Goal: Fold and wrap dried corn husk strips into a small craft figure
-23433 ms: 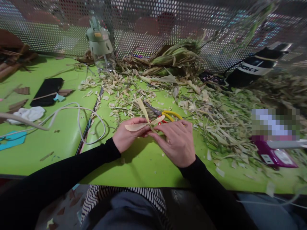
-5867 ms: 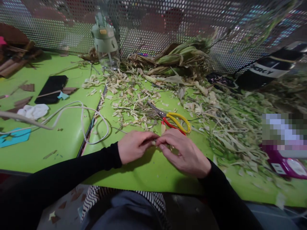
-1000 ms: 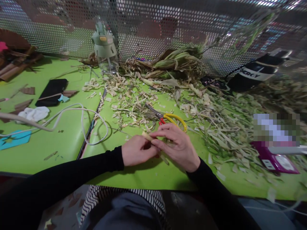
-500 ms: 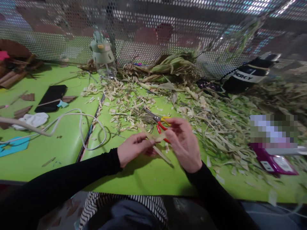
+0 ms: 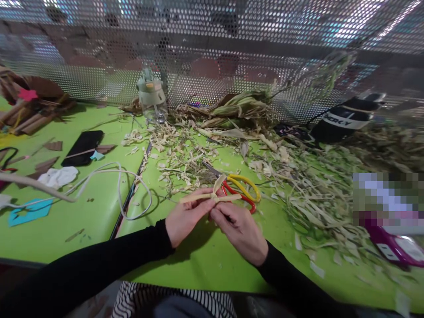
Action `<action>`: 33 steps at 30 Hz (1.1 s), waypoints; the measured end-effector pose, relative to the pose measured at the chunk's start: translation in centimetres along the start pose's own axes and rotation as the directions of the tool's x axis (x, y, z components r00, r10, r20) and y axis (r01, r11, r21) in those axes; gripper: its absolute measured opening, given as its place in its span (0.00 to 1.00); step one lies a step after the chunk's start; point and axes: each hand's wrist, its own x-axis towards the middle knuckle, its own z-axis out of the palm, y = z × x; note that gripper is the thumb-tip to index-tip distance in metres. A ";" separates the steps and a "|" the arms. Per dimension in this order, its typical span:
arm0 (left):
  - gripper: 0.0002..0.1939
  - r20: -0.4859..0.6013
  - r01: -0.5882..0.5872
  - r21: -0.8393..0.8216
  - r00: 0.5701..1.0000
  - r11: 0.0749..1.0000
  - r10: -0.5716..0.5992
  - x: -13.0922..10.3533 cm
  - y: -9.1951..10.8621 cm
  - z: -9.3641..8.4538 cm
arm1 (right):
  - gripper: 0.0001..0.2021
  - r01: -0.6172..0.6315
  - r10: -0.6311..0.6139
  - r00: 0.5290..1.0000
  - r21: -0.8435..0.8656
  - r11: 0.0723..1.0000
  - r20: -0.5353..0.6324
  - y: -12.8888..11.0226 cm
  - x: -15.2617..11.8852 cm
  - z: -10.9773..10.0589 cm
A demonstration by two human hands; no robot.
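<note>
My left hand (image 5: 185,218) pinches pale husk strips (image 5: 219,183) at the spot where they cross, thumb on top. One strip loops upward from there, and ends stick out to the left and right. Close against it, my right hand (image 5: 241,230) is closed, thumb and forefinger pressed together just below the crossing; the bit of strip between them is mostly hidden. Behind my hands lie scissors (image 5: 247,189) with one yellow and one red handle, the blades pointing up and left among the scraps.
Husk scraps (image 5: 175,159) cover the green table (image 5: 198,274). Dried husks (image 5: 238,110) and a clear bottle (image 5: 153,99) stand along the perforated screen. At left lie a black phone (image 5: 82,148) and a white cable (image 5: 121,176); at right, a black bottle (image 5: 344,121) and a purple device (image 5: 394,245).
My right hand has come down and in to meet my left hand. The strips have turned from slanting to spread sideways with a loop up. The scissors' handles are now uncovered.
</note>
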 end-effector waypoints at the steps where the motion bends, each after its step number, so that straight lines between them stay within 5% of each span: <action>1: 0.15 -0.020 -0.003 0.026 1.000 1.000 0.004 -0.1 0.0 0.0 | 0.16 0.013 -0.013 1.000 0.008 1.000 0.009 -0.1 -0.1 -0.1; 9: 0.15 -0.028 0.004 0.063 1.000 0.998 -0.003 -0.1 0.4 -0.1 | 0.17 0.071 -0.074 0.995 0.053 0.996 0.068 0.1 -0.3 0.0; 14: 0.15 -0.005 0.074 -0.020 0.997 0.997 -0.074 0.4 0.5 -0.9 | 0.22 -0.083 0.089 0.993 0.073 0.994 -0.075 0.7 -0.1 -0.9; 26: 0.13 -0.057 0.085 0.145 0.995 0.986 -0.078 0.5 1.1 -0.9 | 0.21 -0.074 0.126 0.970 0.238 0.968 -0.209 0.2 -0.3 -1.0; 30: 0.15 0.023 0.134 0.183 0.990 0.974 -0.140 0.4 1.1 -0.8 | 0.13 -0.064 0.132 0.943 0.223 0.973 -0.305 0.6 0.1 -2.1; 33: 0.15 0.093 0.095 0.238 0.988 0.967 -0.120 0.2 1.1 -0.4 | 0.10 0.025 0.005 0.978 0.142 0.989 -0.207 0.8 0.3 -2.3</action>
